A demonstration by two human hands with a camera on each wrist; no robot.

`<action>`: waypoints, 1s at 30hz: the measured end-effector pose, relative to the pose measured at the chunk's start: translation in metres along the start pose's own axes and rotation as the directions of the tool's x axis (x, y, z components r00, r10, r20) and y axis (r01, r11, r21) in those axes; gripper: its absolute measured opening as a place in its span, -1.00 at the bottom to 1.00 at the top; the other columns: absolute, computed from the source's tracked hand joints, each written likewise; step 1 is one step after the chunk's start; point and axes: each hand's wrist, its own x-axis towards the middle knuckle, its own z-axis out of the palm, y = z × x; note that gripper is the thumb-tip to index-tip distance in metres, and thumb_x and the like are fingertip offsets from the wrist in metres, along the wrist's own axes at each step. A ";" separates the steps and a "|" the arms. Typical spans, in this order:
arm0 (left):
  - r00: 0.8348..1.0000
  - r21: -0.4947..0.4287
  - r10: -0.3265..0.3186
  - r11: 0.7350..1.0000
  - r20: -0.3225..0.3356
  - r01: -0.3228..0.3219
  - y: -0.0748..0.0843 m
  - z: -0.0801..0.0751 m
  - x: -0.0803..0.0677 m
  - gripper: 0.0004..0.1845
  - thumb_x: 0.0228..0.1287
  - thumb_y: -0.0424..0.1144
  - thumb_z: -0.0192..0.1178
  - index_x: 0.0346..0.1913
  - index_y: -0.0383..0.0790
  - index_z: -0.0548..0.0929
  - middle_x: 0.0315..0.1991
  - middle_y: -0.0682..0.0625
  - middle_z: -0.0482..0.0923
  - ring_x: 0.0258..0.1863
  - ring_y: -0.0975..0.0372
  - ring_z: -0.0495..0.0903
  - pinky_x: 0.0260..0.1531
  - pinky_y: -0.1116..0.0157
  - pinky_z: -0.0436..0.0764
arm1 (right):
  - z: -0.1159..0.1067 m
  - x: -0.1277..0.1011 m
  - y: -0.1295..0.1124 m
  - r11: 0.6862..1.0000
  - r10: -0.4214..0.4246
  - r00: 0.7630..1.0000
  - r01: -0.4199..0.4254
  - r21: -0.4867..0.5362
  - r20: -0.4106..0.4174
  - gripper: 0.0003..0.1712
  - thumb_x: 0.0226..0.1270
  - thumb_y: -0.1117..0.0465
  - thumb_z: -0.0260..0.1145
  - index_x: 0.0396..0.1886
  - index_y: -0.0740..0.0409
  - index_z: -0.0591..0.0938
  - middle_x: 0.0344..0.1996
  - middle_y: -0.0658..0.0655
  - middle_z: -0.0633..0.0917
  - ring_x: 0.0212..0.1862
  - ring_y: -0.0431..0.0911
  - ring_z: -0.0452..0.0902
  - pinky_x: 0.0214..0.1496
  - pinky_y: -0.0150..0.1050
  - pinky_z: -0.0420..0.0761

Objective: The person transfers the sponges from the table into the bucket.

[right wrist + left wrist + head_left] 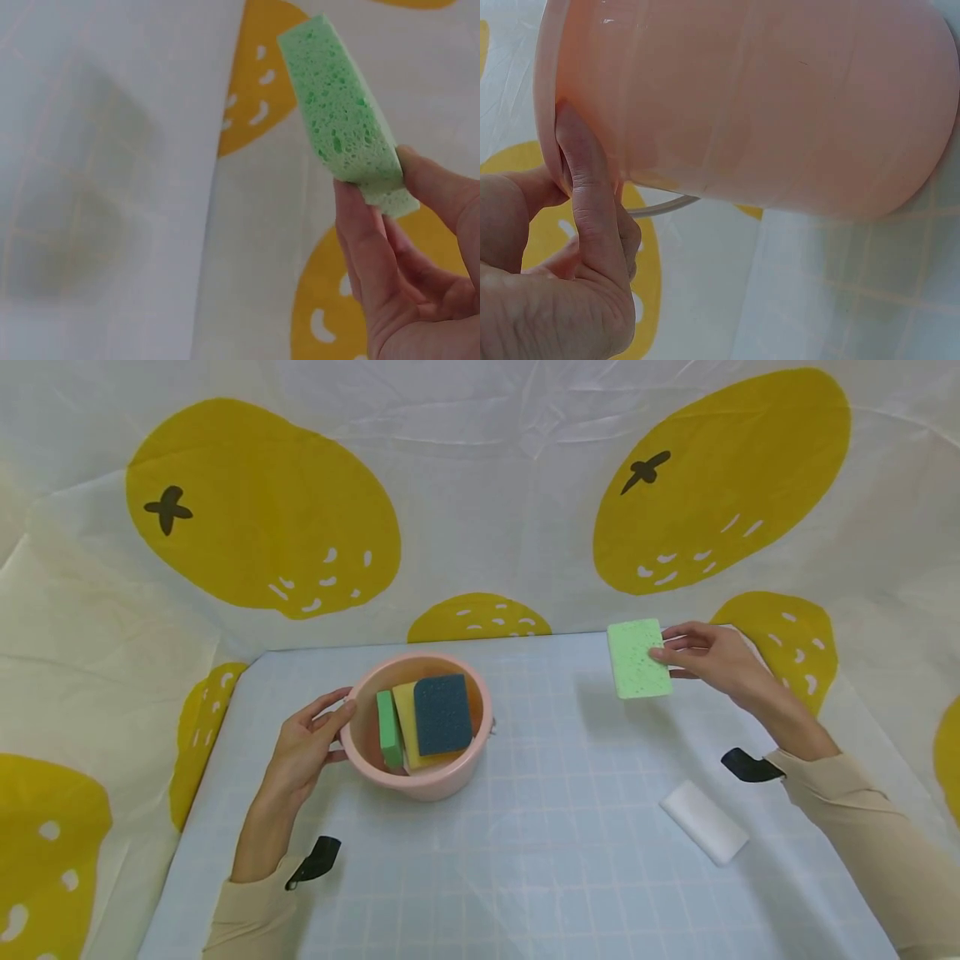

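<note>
The round pink plastic basin (442,781) is the biggest thing I have to mind, sitting left of centre on the pale blue gridded mat (540,860). My left hand (303,756) steadies it from the outside: the fingers are curled against the wall, and the left wrist view shows the thumb (585,187) pressed up under the rim. I judge that hold worth keeping firm, since a light basin could skid if anything lands in it off-centre.

Inside it stand three sponges on edge: a dark blue scouring pad on a yellow sponge (442,714), and a narrow green sponge (387,728) on the left. The free room looks to be on the far and right side, so I would aim there rather than onto the standing pieces.

The light green porous cellulose sponge (638,658) is lifted clear of the mat, well to the right of the basin. My right hand (712,658) pinches it by its right-hand edge between thumb and fingertips (367,225), the rest of it hanging free. With so shallow a grip, I think a slow carry low over the rim is wise.

A white rectangular foam block (703,821) lies on the mat nearer me, untouched.
</note>
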 end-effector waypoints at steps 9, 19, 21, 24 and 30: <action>1.000 0.009 -0.004 1.000 -0.005 0.004 0.000 0.001 0.000 -0.22 0.34 0.23 0.30 0.51 -0.03 0.41 0.10 0.04 0.65 -0.19 0.32 0.70 -0.24 0.29 0.77 | 0.013 0.005 -0.022 0.997 -0.041 0.999 0.041 0.059 0.009 -0.27 0.39 -0.10 0.43 0.34 0.28 0.48 0.13 0.31 0.62 -0.16 -0.27 0.65 -0.11 -0.39 0.73; 1.000 -0.007 -0.017 1.000 -0.007 0.017 0.001 0.000 -0.002 -0.23 0.34 0.21 0.31 0.51 -0.03 0.41 0.12 0.05 0.65 -0.19 0.32 0.70 -0.26 0.30 0.77 | 0.028 0.008 -0.048 0.991 -0.060 0.997 0.054 0.125 0.049 -0.28 0.36 -0.11 0.45 0.32 0.25 0.50 0.10 0.25 0.63 -0.14 -0.25 0.67 -0.08 -0.35 0.74; 1.000 -0.008 -0.021 1.000 -0.009 0.021 0.001 0.000 -0.001 -0.23 0.34 0.21 0.31 0.51 -0.03 0.41 0.10 0.06 0.65 -0.20 0.32 0.70 -0.27 0.30 0.77 | 0.031 0.009 -0.053 0.988 -0.072 0.996 0.063 0.139 0.059 -0.30 0.37 -0.09 0.45 0.31 0.25 0.50 0.09 0.24 0.64 -0.13 -0.24 0.67 -0.07 -0.34 0.74; 1.000 -0.012 -0.019 1.000 -0.006 0.019 0.001 0.000 -0.002 -0.23 0.34 0.20 0.31 0.51 -0.03 0.40 0.07 0.07 0.66 -0.22 0.33 0.69 -0.28 0.31 0.77 | 0.035 0.010 -0.062 0.985 -0.089 0.994 0.077 0.151 0.070 -0.31 0.36 -0.07 0.46 0.30 0.25 0.51 0.07 0.23 0.65 -0.13 -0.22 0.68 -0.04 -0.29 0.74; 1.000 -0.031 -0.019 0.999 0.002 0.019 0.001 0.000 -0.002 -0.24 0.35 0.17 0.32 0.51 -0.05 0.40 -0.01 0.11 0.69 -0.24 0.33 0.69 -0.30 0.31 0.77 | 0.046 0.012 -0.077 0.978 -0.116 0.990 0.100 0.182 0.083 -0.34 0.35 -0.05 0.48 0.26 0.24 0.54 0.05 0.23 0.68 -0.11 -0.17 0.70 0.00 -0.21 0.75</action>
